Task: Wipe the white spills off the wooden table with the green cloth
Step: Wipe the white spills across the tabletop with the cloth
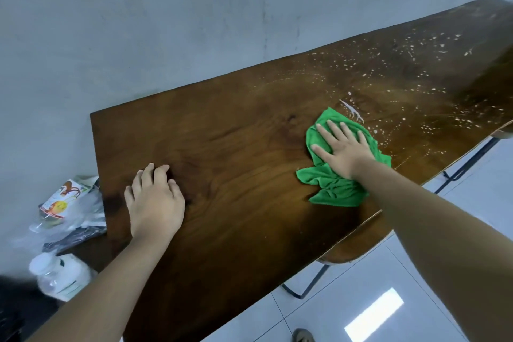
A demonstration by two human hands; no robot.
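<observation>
My right hand point(340, 151) lies flat, fingers spread, pressing a crumpled green cloth point(337, 187) onto the dark wooden table point(236, 147). White spills point(410, 75) speckle the right half of the tabletop, with a thicker white streak point(354, 111) just beyond the cloth's far edge. My left hand point(155, 200) rests on the bare left part of the table, fingers slightly curled, holding nothing.
A grey wall runs behind the table. Off the table's left end lie plastic bags with printed packaging point(65, 207) and a clear plastic bottle point(59, 275). Below the near edge are white floor tiles, black metal table legs point(466, 162) and a shoe point(302, 336).
</observation>
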